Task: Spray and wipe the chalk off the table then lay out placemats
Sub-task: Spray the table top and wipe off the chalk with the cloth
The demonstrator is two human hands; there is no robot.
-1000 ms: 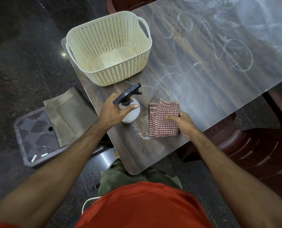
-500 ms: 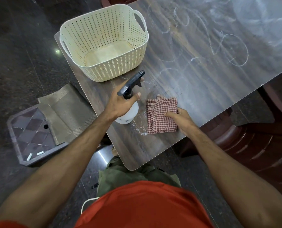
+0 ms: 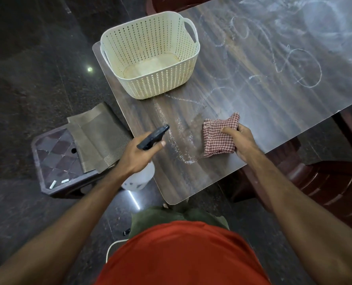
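The left hand [image 3: 137, 159] is curling its fingers round the neck of the spray bottle [image 3: 139, 178], thumb lying along the black trigger head [image 3: 153, 136]. The right hand [image 3: 242, 141] is gripping a bunched red-and-white checked cloth [image 3: 219, 136], fingers folded into the fabric, which is resting on the table [image 3: 263, 112] near its near edge.

The bottle is being held in the air over the table's near-left edge, its long axis tilted, nozzle pointing away from the person toward the chalk scribbles [image 3: 294, 68] and the white body hanging low toward the floor. Much of that body is hiding behind the hand and wrist, so any liquid level is impossible to read.

A cream perforated basket [image 3: 150, 85] is standing at the table's left corner, nothing showing on its bare bottom. Beside the table, a low brown stool [image 3: 53, 157] is carrying folded grey-brown placemats [image 3: 99, 138] and two short chalk sticks [image 3: 58, 183]. Dark red chairs [image 3: 331, 182] are being cut off at the right and top edges.
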